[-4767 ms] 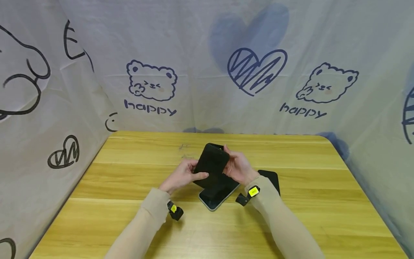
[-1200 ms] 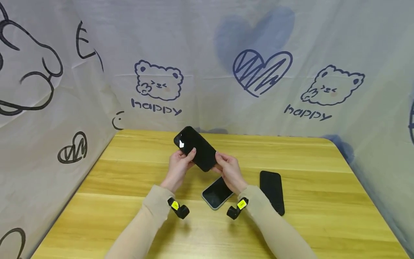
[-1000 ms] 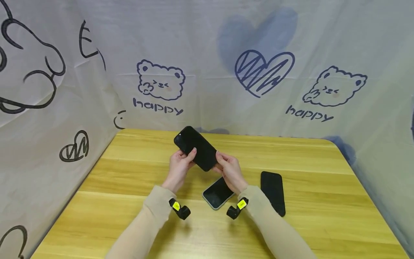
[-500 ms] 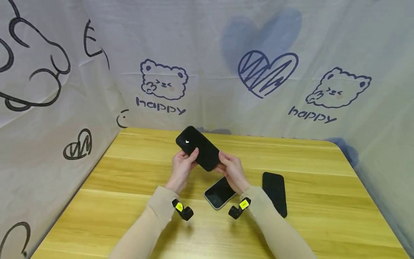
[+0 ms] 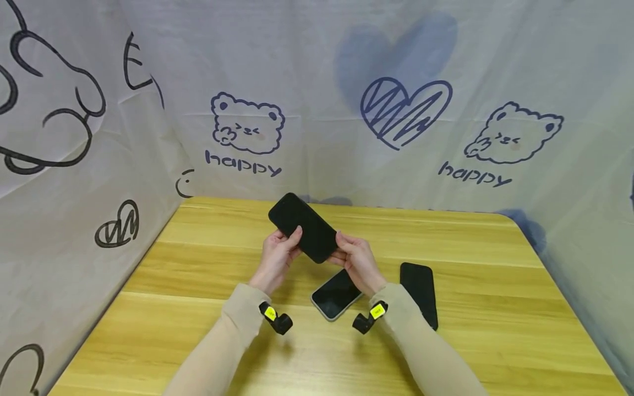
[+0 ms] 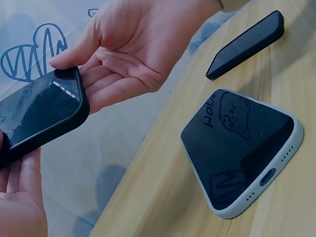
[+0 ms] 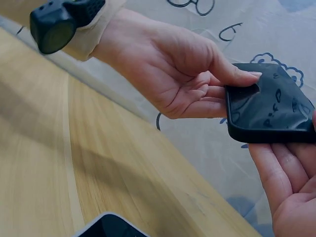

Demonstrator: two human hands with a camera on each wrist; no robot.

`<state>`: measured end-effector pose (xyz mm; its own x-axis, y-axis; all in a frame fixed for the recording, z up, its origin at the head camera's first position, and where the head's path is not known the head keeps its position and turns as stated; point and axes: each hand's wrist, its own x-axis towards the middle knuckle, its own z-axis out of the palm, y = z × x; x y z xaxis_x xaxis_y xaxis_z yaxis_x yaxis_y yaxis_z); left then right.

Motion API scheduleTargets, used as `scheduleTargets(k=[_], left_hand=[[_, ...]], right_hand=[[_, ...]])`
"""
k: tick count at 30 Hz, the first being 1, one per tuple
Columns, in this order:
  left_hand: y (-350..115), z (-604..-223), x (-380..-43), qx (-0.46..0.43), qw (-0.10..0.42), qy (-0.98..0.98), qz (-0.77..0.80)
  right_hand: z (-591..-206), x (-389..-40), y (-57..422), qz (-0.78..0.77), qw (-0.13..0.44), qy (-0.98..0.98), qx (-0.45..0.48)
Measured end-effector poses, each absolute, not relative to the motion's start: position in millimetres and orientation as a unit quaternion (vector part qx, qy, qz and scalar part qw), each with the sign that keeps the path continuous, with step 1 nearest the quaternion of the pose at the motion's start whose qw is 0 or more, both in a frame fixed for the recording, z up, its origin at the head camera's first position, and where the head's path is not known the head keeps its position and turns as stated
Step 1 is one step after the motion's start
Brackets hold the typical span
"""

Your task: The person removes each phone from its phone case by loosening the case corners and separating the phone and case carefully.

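Above the table, both hands hold a phone in a black case (image 5: 309, 234), its dark screen turned up and its body slanted. My left hand (image 5: 277, 258) grips one long side, thumb on the screen and fingers beneath. At the lower right corner, my right hand (image 5: 358, 261) pinches the phone between thumb and fingers. In the right wrist view the screen (image 7: 271, 101) is shiny, with wall drawings mirrored in it. Below lies a second phone with a pale case (image 6: 237, 148), screen up; the right hand partly covers it in the head view.
A third, black phone (image 5: 418, 289) lies to the right, partly behind the right sleeve (image 5: 398, 305). The wooden table (image 5: 188, 308) ends at a white cloth (image 5: 317, 154) with drawn bears and hearts. Each wrist wears a small black camera (image 5: 282, 323).
Several seconds ago the hands held a black, phone-shaped piece with another dark edge behind it, lower over the pale-cased phone. Now one cased phone is held higher and further left; lately it barely moves.
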<state>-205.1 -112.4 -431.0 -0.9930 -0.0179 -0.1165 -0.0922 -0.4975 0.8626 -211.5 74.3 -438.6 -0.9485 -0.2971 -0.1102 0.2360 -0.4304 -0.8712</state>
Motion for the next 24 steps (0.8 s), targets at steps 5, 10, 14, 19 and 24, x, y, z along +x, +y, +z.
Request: scheduleTargets(k=[5,10,14,19,24], left_hand=[[-113.8,-429.0,-204.7,-0.046,0.031,0.498,0.865],[-115.3,-427.7,-204.6,-0.035,0.039,0.494,0.868],[-117.1,-428.3,-205.4,-0.023,0.049,0.494,0.868],[-119.4,-428.6,-205.4,-0.007,0.066,0.498,0.865],[-121.8,-428.0,-204.0,0.013,0.083,0.5,0.862]], right_hand=[[-440.3,-211.4,78.6,-0.858,0.189,0.474,-0.052],[-443.1,-210.6,82.2,-0.869,0.219,0.438,-0.073],[-444.2,-209.8,84.5,-0.877,0.242,0.408,-0.073],[-446.0,-210.3,87.6,-0.882,0.274,0.379,-0.066],[-448.6,-212.0,89.4,-0.885,0.299,0.353,-0.053]])
